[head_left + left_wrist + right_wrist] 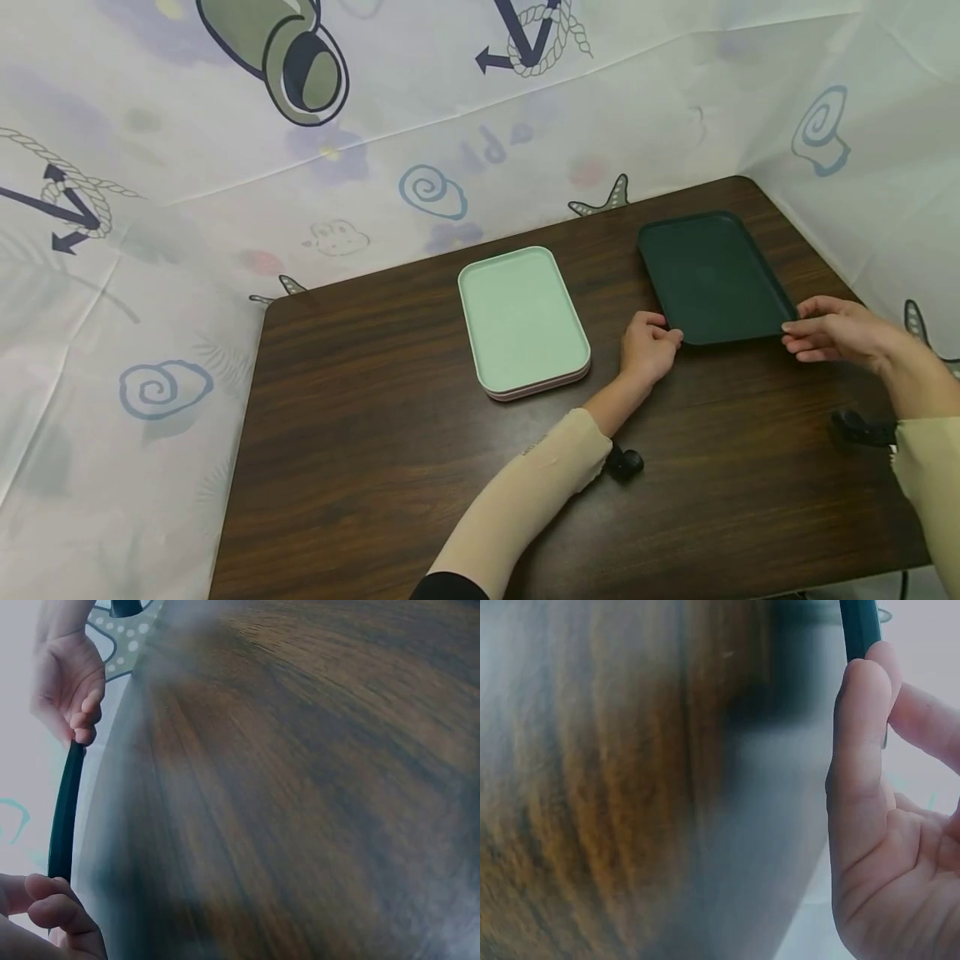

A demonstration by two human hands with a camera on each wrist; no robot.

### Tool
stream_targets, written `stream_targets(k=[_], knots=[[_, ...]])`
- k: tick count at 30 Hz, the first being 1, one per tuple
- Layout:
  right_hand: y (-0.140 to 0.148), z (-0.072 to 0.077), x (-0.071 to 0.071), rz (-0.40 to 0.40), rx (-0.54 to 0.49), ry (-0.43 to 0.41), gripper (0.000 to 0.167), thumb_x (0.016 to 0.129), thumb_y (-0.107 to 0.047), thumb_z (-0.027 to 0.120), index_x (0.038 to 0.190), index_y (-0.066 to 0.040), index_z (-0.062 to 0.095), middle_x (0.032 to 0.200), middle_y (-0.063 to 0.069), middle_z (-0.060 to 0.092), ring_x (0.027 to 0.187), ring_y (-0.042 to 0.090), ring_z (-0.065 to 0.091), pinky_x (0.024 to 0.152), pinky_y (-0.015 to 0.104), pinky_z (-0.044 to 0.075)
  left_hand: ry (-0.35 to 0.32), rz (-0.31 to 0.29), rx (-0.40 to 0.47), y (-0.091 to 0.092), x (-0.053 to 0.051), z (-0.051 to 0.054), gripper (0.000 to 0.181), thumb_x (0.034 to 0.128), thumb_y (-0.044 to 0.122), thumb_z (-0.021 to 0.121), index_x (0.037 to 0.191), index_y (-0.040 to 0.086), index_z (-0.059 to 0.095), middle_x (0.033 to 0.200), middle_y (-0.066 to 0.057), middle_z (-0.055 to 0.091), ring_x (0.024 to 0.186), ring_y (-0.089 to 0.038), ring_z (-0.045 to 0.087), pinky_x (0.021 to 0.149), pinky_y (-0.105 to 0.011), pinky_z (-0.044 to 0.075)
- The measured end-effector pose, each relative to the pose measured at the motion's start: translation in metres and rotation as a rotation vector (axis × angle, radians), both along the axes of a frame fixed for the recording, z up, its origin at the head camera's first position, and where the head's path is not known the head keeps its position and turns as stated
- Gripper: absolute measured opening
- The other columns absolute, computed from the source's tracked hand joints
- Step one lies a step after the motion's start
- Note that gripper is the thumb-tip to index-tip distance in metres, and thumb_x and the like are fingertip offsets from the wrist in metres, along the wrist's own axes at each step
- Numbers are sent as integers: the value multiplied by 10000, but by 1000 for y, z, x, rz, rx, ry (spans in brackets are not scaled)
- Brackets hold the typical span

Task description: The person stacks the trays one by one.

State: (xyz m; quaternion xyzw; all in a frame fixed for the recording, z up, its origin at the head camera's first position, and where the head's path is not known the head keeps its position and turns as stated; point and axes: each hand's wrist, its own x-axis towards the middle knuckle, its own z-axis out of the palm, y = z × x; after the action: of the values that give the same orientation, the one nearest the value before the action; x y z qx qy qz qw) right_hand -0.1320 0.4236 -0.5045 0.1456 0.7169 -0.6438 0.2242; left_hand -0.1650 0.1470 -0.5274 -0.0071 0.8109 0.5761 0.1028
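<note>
A dark green tray is at the right rear of the table, held at its two near corners. My left hand pinches the near left corner between thumb and curled fingers. At the near right corner, my right hand grips the rim with thumb and fingertips. The left wrist view shows the tray's thin edge running between both hands, raised above the tabletop. In the right wrist view, the fingers press against the tray's end.
A short stack of trays, light green on top with pinkish edges below, lies on the brown wooden table left of the hands. A printed white cloth hangs behind and beside the table.
</note>
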Motion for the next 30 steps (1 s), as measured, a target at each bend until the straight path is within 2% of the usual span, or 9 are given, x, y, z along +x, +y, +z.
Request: stream_targets(k=[4, 8, 13, 20, 26, 30], knots=[[-3, 10, 1, -10, -15, 56, 146, 979, -14, 560, 1019, -63, 428, 838, 77, 709, 733, 201, 706, 669, 337, 573, 57, 1, 9, -3, 0, 5, 173, 871, 106, 712, 1004, 115, 602, 642, 81, 602, 611, -44, 510, 603, -204, 402], [-8, 22, 0, -5, -7, 100, 180, 980, 7, 543, 1059, -31, 386, 836, 88, 708, 725, 201, 705, 659, 333, 572, 77, -4, 38, -9, 0, 14, 178, 875, 113, 704, 1008, 123, 585, 642, 85, 577, 613, -50, 498, 596, -211, 393], [-18, 34, -1, 36, 35, 154, 224, 991, 3, 520, 1102, 0, 325, 851, 72, 704, 741, 199, 703, 667, 330, 571, 81, -48, 120, -24, 0, 28, 201, 891, 102, 695, 1038, 105, 558, 665, 73, 586, 620, -62, 494, 598, -221, 393], [-45, 51, -3, 63, 74, 227, 243, 987, -2, 537, 1135, 8, 344, 847, 51, 709, 730, 188, 699, 654, 325, 570, 73, -106, 210, -59, 3, 52, 221, 914, 94, 670, 1076, 82, 519, 698, 64, 579, 628, -72, 497, 600, -235, 393], [-75, 65, -5, 81, 94, 257, 304, 972, -36, 589, 1163, 20, 359, 838, 51, 710, 723, 194, 703, 645, 345, 572, 65, -147, 279, -95, 8, 65, 229, 926, 56, 634, 1092, 51, 476, 718, 30, 557, 584, -104, 483, 556, -245, 387], [-96, 71, -7, 103, 108, 294, 332, 966, -66, 612, 1175, 30, 373, 835, 37, 712, 729, 195, 705, 646, 343, 572, 51, -155, 328, -118, 10, 72, 237, 935, 58, 614, 1105, 56, 450, 744, 7, 541, 494, -111, 415, 497, -246, 341]])
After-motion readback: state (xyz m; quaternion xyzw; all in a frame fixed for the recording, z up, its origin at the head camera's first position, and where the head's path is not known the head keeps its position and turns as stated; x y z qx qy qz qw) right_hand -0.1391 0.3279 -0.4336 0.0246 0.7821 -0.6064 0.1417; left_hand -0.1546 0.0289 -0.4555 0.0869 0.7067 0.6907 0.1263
